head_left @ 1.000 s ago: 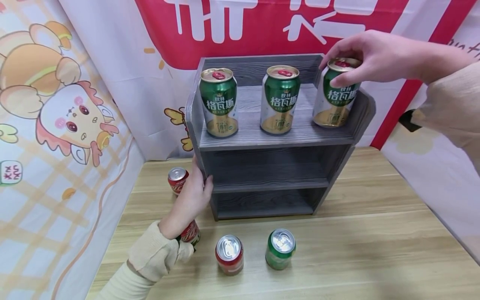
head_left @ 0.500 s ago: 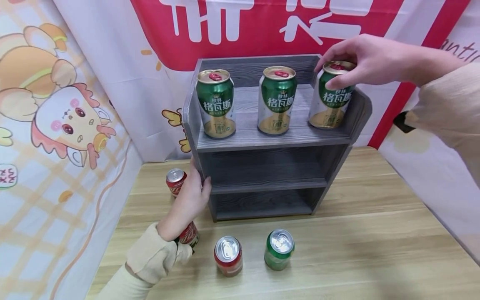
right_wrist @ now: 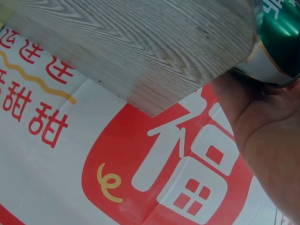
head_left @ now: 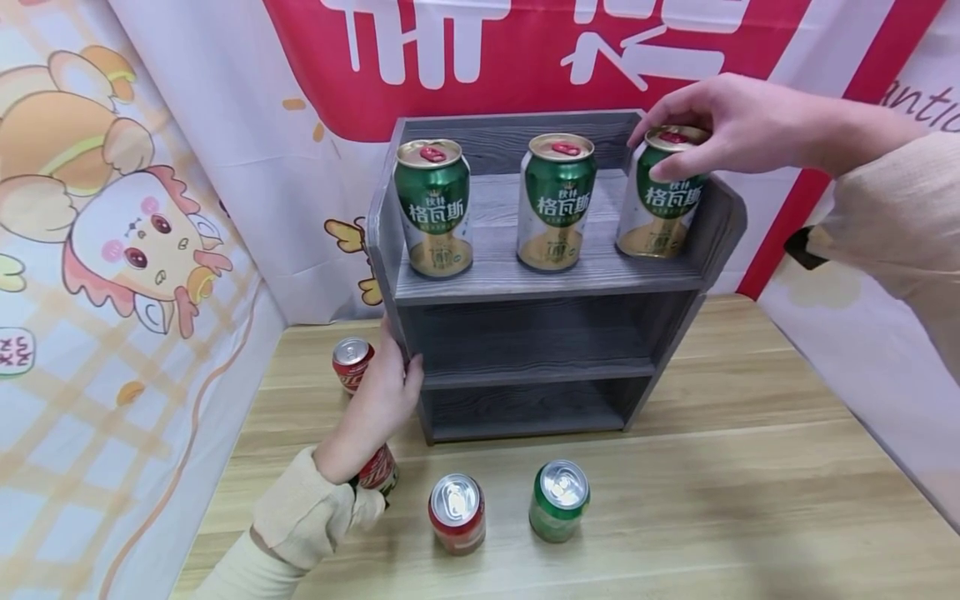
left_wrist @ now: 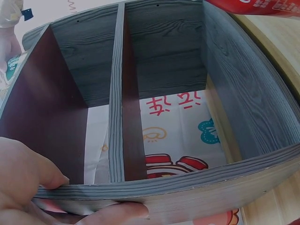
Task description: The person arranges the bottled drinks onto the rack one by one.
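A grey wood-grain shelf [head_left: 525, 287] stands on the table, with three green, white and gold drink cans along its top board: a left can [head_left: 434, 208], a middle can [head_left: 557, 202] and a right can [head_left: 660, 204]. My right hand [head_left: 738, 125] grips the right can near its top, thumb in front and fingers behind. The right wrist view shows part of that can [right_wrist: 281, 47] beside the shelf's side panel. My left hand [head_left: 378, 387] holds the shelf's left side panel. In the left wrist view its thumb and fingers [left_wrist: 117, 212] pinch the panel's edge.
On the table [head_left: 750, 467], a red can [head_left: 457, 512] and a small green can [head_left: 558, 500] stand before the shelf. Another red can [head_left: 351, 364] is left of it; one more [head_left: 379, 468] is partly behind my left wrist. Printed cloth [head_left: 322, 50] hangs behind and beside.
The view has shifted slightly. Both hands keep their hold on the shelf side and the right can; the cans stay in place on the top board.
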The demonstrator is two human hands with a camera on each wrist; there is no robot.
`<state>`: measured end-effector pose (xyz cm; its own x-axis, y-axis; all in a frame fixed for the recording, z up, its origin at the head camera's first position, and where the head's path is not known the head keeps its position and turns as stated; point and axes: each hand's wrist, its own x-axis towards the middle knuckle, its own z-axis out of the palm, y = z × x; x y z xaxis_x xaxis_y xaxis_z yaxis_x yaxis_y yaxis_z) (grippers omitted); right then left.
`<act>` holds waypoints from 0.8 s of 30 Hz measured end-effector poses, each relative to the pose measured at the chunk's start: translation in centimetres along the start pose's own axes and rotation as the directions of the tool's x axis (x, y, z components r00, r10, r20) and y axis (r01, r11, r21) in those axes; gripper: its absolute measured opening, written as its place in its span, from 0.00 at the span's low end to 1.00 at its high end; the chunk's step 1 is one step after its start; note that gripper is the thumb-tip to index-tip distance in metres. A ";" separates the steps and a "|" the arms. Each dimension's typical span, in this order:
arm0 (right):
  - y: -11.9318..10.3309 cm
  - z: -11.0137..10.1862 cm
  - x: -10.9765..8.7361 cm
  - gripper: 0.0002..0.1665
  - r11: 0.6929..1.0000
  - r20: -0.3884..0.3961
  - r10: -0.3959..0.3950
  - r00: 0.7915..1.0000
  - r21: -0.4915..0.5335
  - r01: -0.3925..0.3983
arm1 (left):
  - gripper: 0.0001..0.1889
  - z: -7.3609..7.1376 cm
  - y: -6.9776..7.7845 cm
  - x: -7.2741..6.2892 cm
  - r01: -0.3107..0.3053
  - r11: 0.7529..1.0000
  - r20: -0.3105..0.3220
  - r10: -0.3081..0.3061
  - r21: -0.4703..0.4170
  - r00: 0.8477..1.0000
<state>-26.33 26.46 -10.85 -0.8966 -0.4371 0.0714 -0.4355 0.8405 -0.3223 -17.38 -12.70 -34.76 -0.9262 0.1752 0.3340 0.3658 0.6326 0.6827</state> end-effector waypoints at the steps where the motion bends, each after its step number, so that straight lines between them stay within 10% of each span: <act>1: 0.0 0.0 0.0 0.35 1.000 0.002 0.001 1.000 0.002 -0.001 | 0.37 0.0 0.0 0.0 -0.002 1.000 0.000 0.002 -0.001 1.000; 24: 0.4 0.1 -0.2 0.35 0.999 -0.004 -0.030 1.000 -0.030 0.029 | 0.37 0.1 0.1 0.0 0.000 1.000 -0.015 0.000 0.025 1.000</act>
<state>-26.28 26.84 -11.10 -0.8836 -0.4604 0.0849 -0.4639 0.8365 -0.2918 -17.32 -12.55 -34.79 -0.9246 0.1638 0.3440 0.3633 0.6509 0.6666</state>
